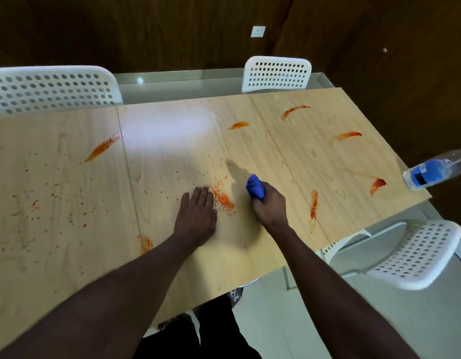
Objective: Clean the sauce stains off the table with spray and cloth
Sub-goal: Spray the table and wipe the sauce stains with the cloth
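Observation:
A light wooden table carries several orange-red sauce stains: a smear at the left, streaks at the far right, and a speckled patch between my hands. My right hand grips a bunched blue cloth against the tabletop, just right of the speckled patch. My left hand rests flat on the table, fingers straight, touching that patch's left side. A clear bottle with a blue label lies on its side at the table's right edge.
White perforated chairs stand at the far left, far middle and near right. Fine sauce specks scatter over the table's left part. A dark wooden wall runs behind. Pale floor tiles lie to the right.

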